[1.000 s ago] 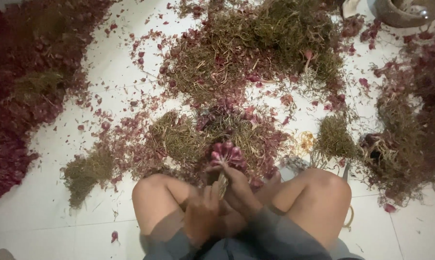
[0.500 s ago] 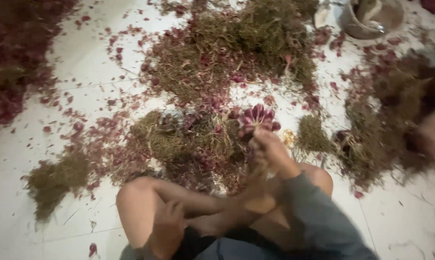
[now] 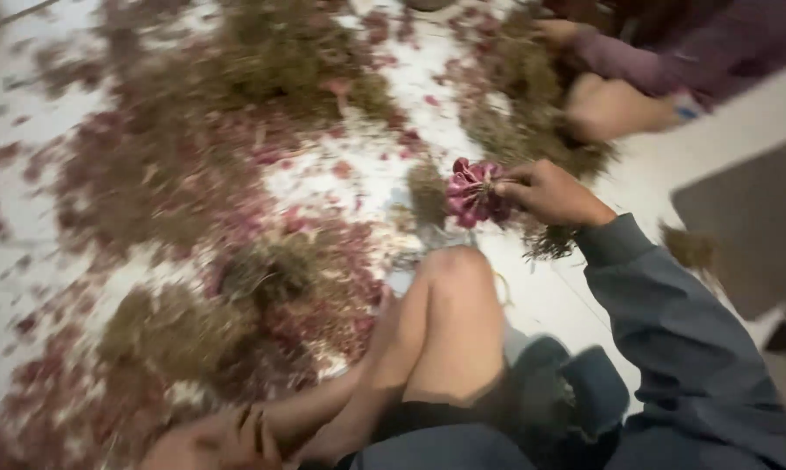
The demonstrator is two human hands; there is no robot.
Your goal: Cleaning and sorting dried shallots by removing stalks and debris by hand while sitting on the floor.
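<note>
My right hand [image 3: 551, 191] is stretched out to the right over the floor and grips a bunch of small red-purple shallots [image 3: 473, 193] by its dry stalks, whose ends hang below my wrist. My left hand [image 3: 210, 442] rests low at the bottom edge beside my crossed bare legs [image 3: 445, 331], fingers loosely curled with nothing visible in them. The frame is blurred by motion.
Heaps of dry brown-green stalks and red skins [image 3: 236, 174] cover the white tiled floor [image 3: 550, 296]. Another person's knee and purple sleeve [image 3: 628, 96] are at the top right. A dark flat object [image 3: 750, 226] lies at the right.
My right hand has carried the shallot bunch from in front of my legs out to the right. My left hand dropped down beside my legs. The camera view swung right.
</note>
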